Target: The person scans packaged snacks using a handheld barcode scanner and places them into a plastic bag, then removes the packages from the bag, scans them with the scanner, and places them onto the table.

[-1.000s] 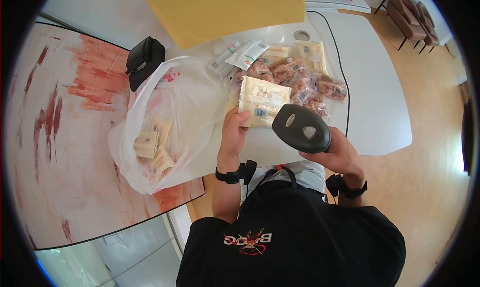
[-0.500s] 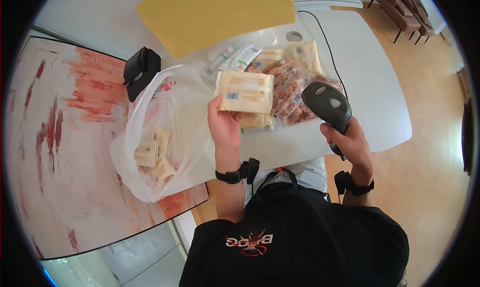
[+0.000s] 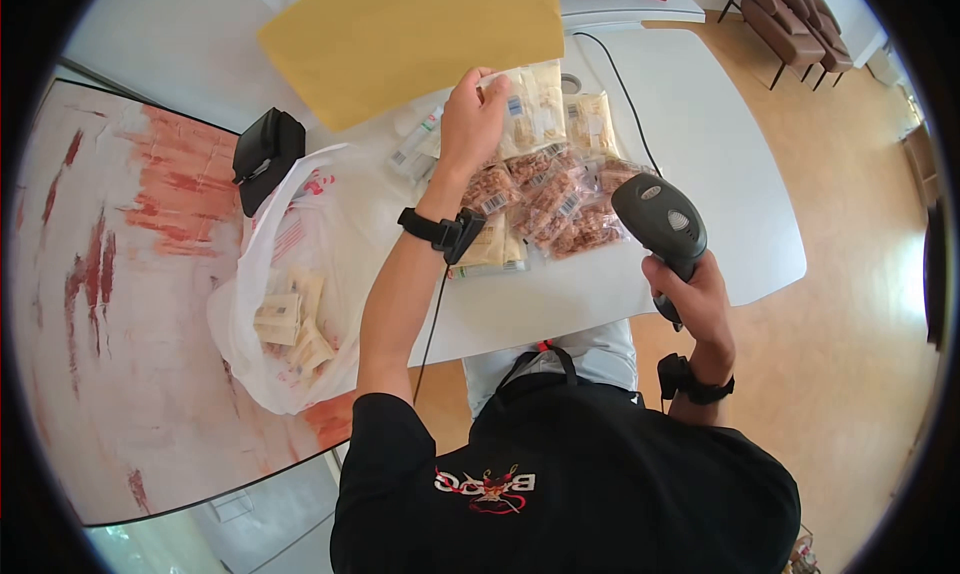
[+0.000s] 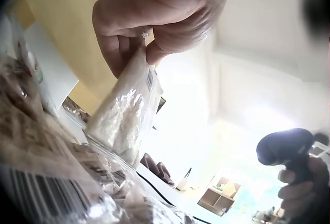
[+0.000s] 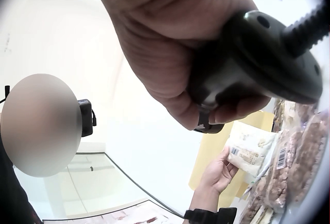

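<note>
My left hand (image 3: 472, 124) pinches the edge of a pale cream packet (image 3: 533, 109) with a barcode, at the back of the pile. In the left wrist view the packet (image 4: 126, 108) hangs tilted between thumb and fingers (image 4: 116, 43). My right hand (image 3: 700, 299) grips the handle of a dark barcode scanner (image 3: 660, 219), held up to the right of the pile. Clear bags of reddish-brown pieces (image 3: 555, 199) lie in front of the cream packet. In the right wrist view my right hand (image 5: 180, 53) wraps round the scanner's handle (image 5: 216, 74).
A white plastic bag (image 3: 235, 309) with cream packets inside stands left. Behind it sits a black device (image 3: 268, 159). A yellow sheet (image 3: 410, 44) covers the back of the white table (image 3: 740, 174). A black cable (image 3: 635, 99) crosses the tabletop; brown chairs (image 3: 785, 29) stand beyond.
My left hand has carried the cream packet away from my body to the back of the pile. The scanner has moved right from above the packet and stays in my right hand.
</note>
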The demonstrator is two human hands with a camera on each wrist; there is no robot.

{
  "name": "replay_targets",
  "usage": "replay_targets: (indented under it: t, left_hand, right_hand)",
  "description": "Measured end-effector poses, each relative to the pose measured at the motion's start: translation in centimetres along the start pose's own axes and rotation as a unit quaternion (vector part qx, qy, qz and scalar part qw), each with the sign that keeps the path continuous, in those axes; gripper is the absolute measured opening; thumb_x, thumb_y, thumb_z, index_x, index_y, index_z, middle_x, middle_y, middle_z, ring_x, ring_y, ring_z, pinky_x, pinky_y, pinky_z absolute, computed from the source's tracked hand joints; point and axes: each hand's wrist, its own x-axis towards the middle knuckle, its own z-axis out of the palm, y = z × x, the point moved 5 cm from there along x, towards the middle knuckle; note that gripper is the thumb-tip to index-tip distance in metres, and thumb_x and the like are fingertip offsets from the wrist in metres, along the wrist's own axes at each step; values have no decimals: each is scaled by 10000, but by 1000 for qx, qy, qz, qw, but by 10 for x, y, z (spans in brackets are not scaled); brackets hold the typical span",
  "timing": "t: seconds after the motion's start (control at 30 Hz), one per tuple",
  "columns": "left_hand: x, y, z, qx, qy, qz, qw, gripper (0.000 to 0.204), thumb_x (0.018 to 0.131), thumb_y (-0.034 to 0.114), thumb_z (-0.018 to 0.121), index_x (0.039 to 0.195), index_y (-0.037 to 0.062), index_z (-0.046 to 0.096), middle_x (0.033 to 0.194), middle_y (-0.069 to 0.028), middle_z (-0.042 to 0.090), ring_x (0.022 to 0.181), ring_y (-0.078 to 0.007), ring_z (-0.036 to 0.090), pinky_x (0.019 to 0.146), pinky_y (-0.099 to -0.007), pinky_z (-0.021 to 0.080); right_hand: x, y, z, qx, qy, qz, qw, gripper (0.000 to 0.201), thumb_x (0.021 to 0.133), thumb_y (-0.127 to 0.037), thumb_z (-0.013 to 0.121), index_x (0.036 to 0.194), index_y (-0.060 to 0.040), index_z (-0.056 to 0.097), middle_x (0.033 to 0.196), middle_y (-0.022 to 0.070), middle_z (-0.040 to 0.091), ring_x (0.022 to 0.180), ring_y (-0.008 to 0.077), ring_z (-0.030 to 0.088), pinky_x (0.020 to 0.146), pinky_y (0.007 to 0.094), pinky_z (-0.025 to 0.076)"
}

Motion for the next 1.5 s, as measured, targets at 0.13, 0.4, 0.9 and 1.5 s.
replay_targets:
  t: [0.13, 0.4, 0.9, 1.5]
  left_hand:
    - [12, -24, 6, 44, -17, -38, 998, 380, 938, 301, 609, 1124, -31, 612, 820, -120, 667, 739, -203, 632, 690, -338, 483]
    - [-28, -3, 18, 252, -39, 108, 961, 591, 892, 385, 624, 1293, -41, 533, 1342, -258, 509, 1205, -352, 523, 1022, -431, 401]
    - [-108, -3, 52, 346, -253, 138, 893, 945, 895, 711, 439, 1482, -22, 329, 1553, -240, 284, 1477, -337, 209, 1190, -523, 135]
    - [-223, -112, -234, -333, 676, -68, 654, 212, 874, 141, 593, 1067, 54, 587, 996, -28, 595, 963, -159, 577, 845, -282, 467]
  right_hand:
    - [2, 2, -2, 0, -5, -4, 1000, 236, 859, -221, 720, 913, -7, 637, 724, -10, 597, 658, 77, 553, 605, 267, 466]
    - [6, 5, 2, 16, -19, 0, 1000, 231, 862, -219, 717, 922, -10, 641, 736, -6, 600, 665, 76, 553, 610, 267, 468]
    - [15, 7, 16, -9, -28, -3, 1000, 219, 855, -221, 702, 898, -14, 645, 677, 1, 591, 622, 76, 545, 577, 253, 428]
    - [17, 6, 42, 40, -56, -26, 997, 179, 884, -93, 650, 1032, 2, 619, 699, 18, 588, 618, 86, 544, 570, 237, 420]
